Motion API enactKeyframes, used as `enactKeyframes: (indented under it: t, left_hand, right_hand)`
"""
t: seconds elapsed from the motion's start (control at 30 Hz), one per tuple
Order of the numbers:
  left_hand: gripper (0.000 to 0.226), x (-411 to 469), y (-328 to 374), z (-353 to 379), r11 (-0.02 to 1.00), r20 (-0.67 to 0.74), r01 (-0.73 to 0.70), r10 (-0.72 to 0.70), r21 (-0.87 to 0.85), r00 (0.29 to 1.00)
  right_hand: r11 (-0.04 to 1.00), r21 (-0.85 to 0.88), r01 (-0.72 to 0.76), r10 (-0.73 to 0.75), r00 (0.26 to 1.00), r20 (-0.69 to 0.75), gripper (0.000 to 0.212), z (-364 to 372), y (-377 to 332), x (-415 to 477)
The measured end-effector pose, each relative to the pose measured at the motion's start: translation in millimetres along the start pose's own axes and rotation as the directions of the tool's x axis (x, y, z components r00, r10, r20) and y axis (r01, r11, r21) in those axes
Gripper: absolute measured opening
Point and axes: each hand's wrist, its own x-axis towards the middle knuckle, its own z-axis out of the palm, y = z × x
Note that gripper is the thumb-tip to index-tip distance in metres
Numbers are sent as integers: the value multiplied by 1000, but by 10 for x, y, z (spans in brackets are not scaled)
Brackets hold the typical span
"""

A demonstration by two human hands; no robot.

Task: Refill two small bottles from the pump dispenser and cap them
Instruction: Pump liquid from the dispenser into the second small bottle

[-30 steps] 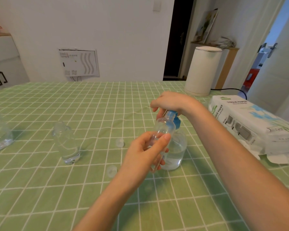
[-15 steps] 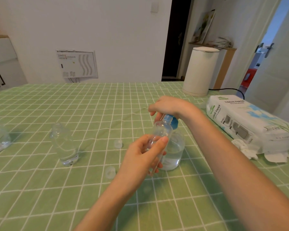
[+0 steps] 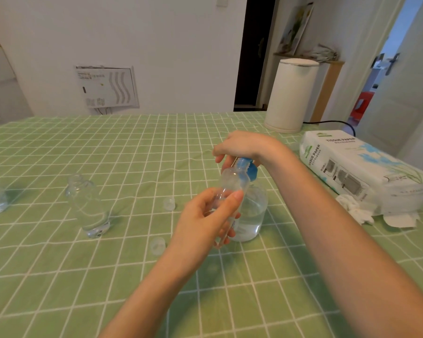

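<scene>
Counter [image 3: 59, 289], green checked cloth. One loose cap [image 3: 157, 245] lies nearest. Left hand [image 3: 205, 220] has fingers and thumb curled round a small clear bottle [image 3: 232, 184], held off the counter with its mouth at the blue pump head. Pump dispenser [image 3: 252, 213] stands just behind it, part full. Second bottle [image 3: 88, 206] stands uncapped, well apart to the left; second cap [image 3: 169, 203] lies between. Right hand [image 3: 244, 146] sits on the pump head, fingers bent down over it. Tissue pack [image 3: 362, 167] lies on the right.

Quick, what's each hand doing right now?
Left hand: holds the small clear plastic bottle.
Right hand: curled over the blue pump head of the clear dispenser.
</scene>
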Motion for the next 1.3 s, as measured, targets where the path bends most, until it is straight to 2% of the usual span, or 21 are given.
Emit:
enactKeyframes:
  t: [0.5, 1.0, 1.3]
  left_hand:
    - [46, 22, 13, 0, 1000, -10, -8, 8, 6, 1000]
    - [41, -5, -12, 1, 1000, 4, 5, -5, -3, 1000]
    - [45, 20, 33, 0, 1000, -13, -14, 14, 24, 1000]
  right_hand:
    - [1000, 9, 19, -19, 999, -28, 23, -73, -50, -26]
    - [997, 72, -41, 40, 999, 13, 22, 62, 38, 46]
    - [995, -98, 20, -21, 1000, -10, 32, -101, -96, -57]
